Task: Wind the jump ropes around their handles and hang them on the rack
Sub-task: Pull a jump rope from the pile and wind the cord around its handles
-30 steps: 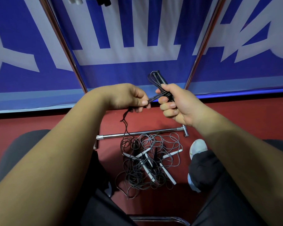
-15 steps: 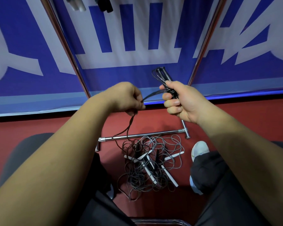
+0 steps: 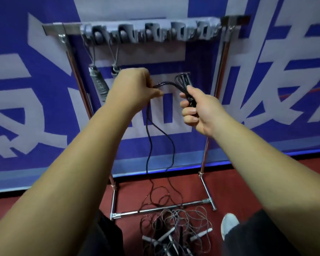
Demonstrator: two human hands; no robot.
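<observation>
**A:** Where is the rope being wound?

**B:** Centre of the frame. The right hand (image 3: 198, 111) holds the two black handles (image 3: 185, 83) side by side, its fingers (image 3: 187, 111) curled tight round them. The left hand (image 3: 135, 87) pinches the black rope (image 3: 149, 137) just beside them. The slack drops to the red floor (image 3: 248, 182) in front of the rack (image 3: 63, 29).

**A:** How should the winding go?

**B:** I'd hold the handles steady and parallel and lay each turn snug against the last, with even tension. Draw the slack up slowly, since it crosses the foot bar (image 3: 155, 210) near the pile of loose ropes (image 3: 174, 231) and could snag. Leave a loop free for hanging, like the two wound ropes (image 3: 99, 84) at upper left.

**A:** Any writing?

**B:** Only huge white characters on the blue banner (image 3: 26, 108), cropped too much to read. I can't see a brand on the handles.
</observation>
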